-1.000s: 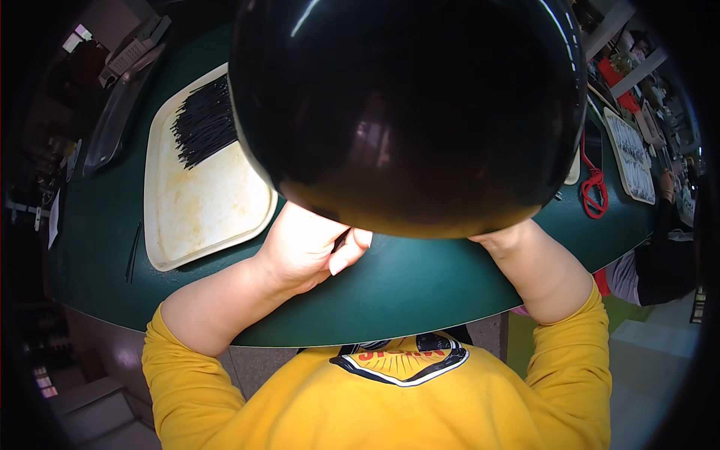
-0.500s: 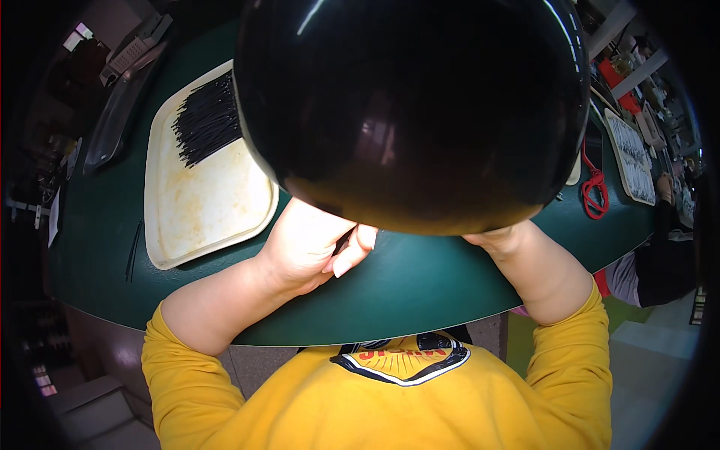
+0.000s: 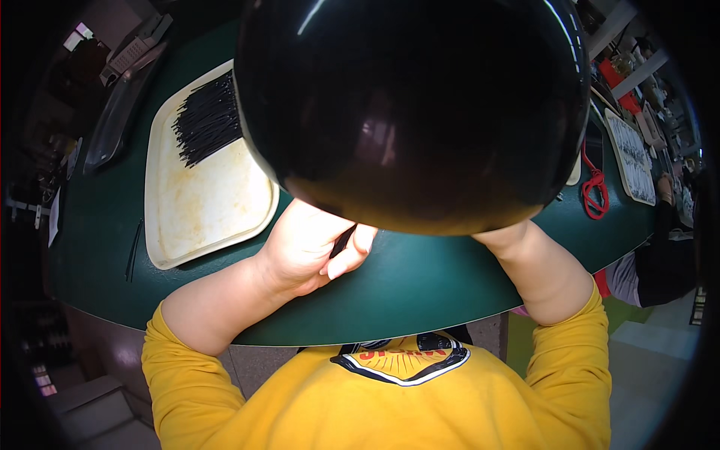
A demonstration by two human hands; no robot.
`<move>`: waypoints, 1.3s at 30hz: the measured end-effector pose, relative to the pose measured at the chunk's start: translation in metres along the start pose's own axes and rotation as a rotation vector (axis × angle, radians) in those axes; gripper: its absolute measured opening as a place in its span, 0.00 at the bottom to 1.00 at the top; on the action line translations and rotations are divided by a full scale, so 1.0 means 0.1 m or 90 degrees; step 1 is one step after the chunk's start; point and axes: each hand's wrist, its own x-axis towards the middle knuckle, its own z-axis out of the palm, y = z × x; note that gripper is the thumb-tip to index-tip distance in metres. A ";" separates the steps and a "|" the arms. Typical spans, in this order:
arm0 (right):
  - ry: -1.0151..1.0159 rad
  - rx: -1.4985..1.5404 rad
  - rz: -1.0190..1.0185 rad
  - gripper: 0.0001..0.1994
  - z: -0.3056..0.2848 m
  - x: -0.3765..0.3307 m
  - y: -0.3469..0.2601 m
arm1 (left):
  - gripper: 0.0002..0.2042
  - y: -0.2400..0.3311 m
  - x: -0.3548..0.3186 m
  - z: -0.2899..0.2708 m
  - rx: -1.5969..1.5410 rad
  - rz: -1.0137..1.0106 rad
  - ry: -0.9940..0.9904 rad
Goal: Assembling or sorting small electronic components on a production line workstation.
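Note:
A large glossy black dome (image 3: pixel 412 112), like a lamp shade, covers the middle of the head view and hides the area under it. My left hand (image 3: pixel 311 244) is closed at its lower left rim, fingers curled round a dark thing (image 3: pixel 343 242) of which only a sliver shows. The fingertips lie partly under the rim. Of my right hand (image 3: pixel 506 235) only the wrist end shows; its fingers are hidden under the dome. Left of my left hand lies a cream tray (image 3: pixel 210 217) with a pile of thin black wire-like pieces (image 3: pixel 210 120).
The table top is green (image 3: pixel 420 292). A few loose black strands (image 3: pixel 134 251) lie left of the tray. At the right are a red cord (image 3: pixel 595 195) and a white tray of small parts (image 3: pixel 631 157). Another person's dark sleeve (image 3: pixel 660 247) shows at far right.
The fingers of my left hand have shifted slightly, and more of the dark thing shows between them. My right hand has slipped a little further under the dome.

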 end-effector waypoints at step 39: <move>-0.128 0.256 0.246 0.12 -0.08 0.05 -0.07 | 0.07 0.02 0.00 0.00 0.085 0.039 -0.074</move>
